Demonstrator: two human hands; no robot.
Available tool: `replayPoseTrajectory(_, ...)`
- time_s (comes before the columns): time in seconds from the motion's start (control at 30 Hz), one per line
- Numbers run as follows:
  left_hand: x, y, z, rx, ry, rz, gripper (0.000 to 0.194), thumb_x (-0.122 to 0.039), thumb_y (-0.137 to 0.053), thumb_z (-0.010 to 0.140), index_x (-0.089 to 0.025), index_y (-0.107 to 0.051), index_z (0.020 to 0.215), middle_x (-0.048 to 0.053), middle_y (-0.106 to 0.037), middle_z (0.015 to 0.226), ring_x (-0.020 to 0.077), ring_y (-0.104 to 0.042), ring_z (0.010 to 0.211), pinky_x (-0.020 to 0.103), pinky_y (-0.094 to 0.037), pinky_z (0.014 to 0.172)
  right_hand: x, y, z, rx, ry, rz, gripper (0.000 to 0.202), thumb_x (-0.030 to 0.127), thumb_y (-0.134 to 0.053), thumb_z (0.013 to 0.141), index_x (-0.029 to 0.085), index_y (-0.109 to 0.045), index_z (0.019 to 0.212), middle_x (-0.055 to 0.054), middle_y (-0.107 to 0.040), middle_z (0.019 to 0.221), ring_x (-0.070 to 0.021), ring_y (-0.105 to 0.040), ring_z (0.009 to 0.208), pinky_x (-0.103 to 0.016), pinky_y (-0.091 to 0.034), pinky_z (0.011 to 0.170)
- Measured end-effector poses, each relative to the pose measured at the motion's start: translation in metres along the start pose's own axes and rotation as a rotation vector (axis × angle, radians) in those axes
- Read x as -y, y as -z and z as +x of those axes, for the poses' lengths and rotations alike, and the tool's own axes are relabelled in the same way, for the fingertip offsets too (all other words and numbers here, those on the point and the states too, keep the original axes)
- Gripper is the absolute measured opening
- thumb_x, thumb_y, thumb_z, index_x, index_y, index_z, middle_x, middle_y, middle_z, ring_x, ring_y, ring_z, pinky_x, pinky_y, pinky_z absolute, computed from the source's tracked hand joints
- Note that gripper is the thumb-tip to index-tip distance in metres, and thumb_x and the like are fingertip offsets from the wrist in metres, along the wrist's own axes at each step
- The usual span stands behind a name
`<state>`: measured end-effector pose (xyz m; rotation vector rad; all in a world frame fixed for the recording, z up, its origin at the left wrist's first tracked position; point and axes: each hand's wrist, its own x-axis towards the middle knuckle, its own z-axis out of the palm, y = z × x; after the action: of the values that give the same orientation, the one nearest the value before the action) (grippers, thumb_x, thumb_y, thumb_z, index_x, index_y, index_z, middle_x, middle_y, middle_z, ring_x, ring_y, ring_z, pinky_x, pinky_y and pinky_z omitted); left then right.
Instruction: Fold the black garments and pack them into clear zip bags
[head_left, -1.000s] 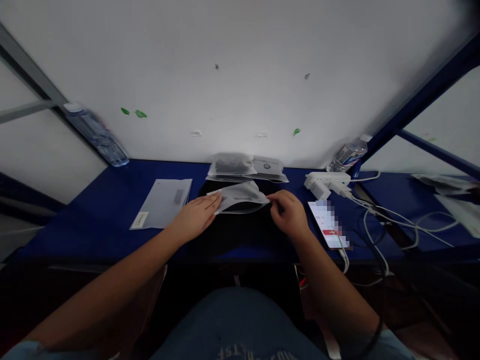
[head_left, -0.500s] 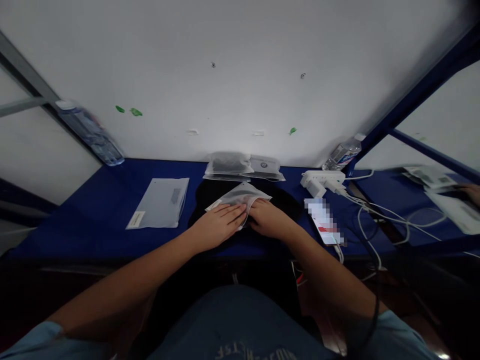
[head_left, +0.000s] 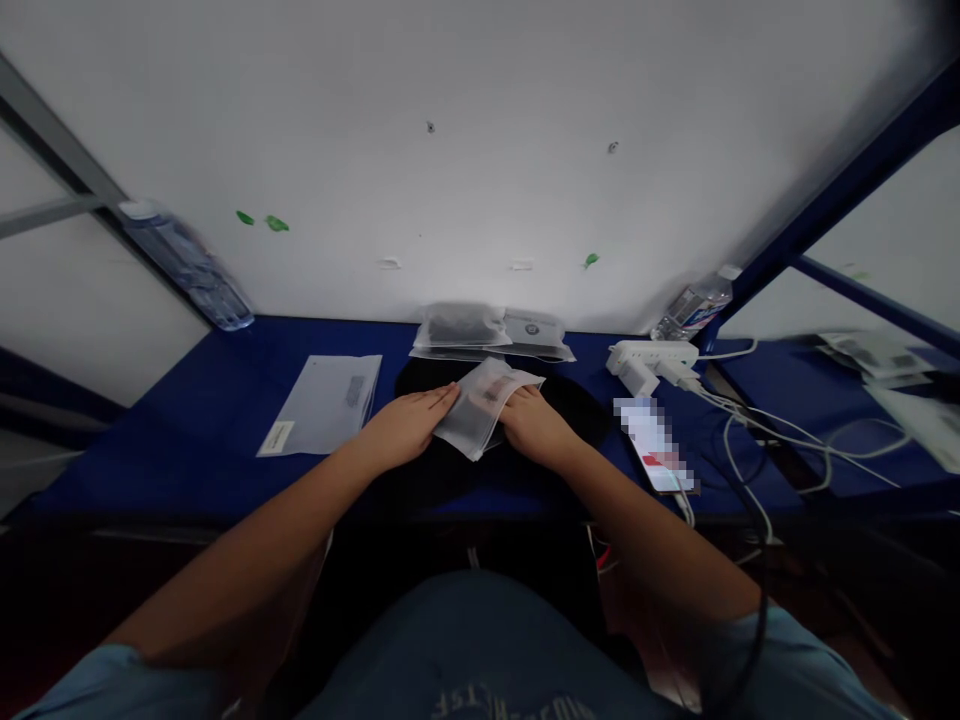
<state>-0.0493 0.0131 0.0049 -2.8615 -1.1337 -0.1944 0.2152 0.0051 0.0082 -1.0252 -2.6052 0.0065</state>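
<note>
A frosted zip bag (head_left: 472, 410) lies tilted over a black cloth-like item (head_left: 581, 405) in front of me. My right hand (head_left: 536, 425) has its fingers inside the bag's mouth at the right; they show faintly through the plastic, and the hand holds that edge. My left hand (head_left: 409, 425) lies with fingers straight and together, the tips at the bag's left edge. Left of it, another frosted zip bag (head_left: 322, 405) with a pale label rests flat on the blue table (head_left: 202, 400). The bag's contents, if any, are hidden.
Several filled frosted bags (head_left: 461, 328) are piled by the wall. A white power strip (head_left: 652, 355) with cables and a phone (head_left: 652, 445) lie to the right. Plastic bottles stand at the left (head_left: 187, 265) and right (head_left: 697, 305). More bags (head_left: 874, 355) lie on the neighbouring table.
My left hand has slid left off the top of the bag to its edge. The bag has turned and shows more of its surface. A hand at the far right has left view.
</note>
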Motion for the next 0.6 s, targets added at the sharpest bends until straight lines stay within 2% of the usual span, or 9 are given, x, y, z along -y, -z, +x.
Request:
replayPoseTrajectory(0.27, 0.008, -0.003, -0.013, -0.050, 0.099, -0.008, 0.088, 0.005, -0.036, 0.074, -0.012, -0.023, 0.159, 0.013, -0.040, 0.159, 0.0204, -0.045, 0.144, 0.036, -0.045, 0.112, -0.001, 0.004, 0.001, 0.013, 0.052, 0.111, 0.074, -0.005, -0.045, 0.079, 0.029, -0.056, 0.145, -0.009, -0.058, 0.147, -0.0257, -0.050, 0.138, -0.049, -0.039, 0.114)
replayPoseTrajectory(0.47, 0.022, 0.002, -0.038, -0.103, 0.211, 0.067, 0.076, 0.001, -0.035, 0.081, -0.007, -0.027, 0.157, 0.019, -0.041, 0.158, 0.0254, -0.044, 0.144, 0.042, -0.046, 0.113, -0.011, 0.008, 0.000, 0.032, 0.210, 0.122, 0.078, -0.008, -0.042, 0.078, 0.030, -0.054, 0.145, -0.004, -0.048, 0.156, -0.0200, -0.039, 0.147, -0.047, -0.033, 0.120)
replayPoseTrajectory(0.6, 0.020, 0.007, -0.050, -0.090, 0.263, 0.107, 0.069, 0.001, -0.035, 0.082, -0.005, -0.039, 0.151, 0.021, -0.043, 0.156, 0.0279, -0.044, 0.144, 0.046, -0.044, 0.113, -0.014, 0.000, -0.004, 0.091, 0.185, 0.072, 0.077, -0.009, -0.044, 0.079, 0.030, -0.056, 0.145, -0.007, -0.044, 0.158, -0.0224, -0.039, 0.147, -0.049, -0.032, 0.120)
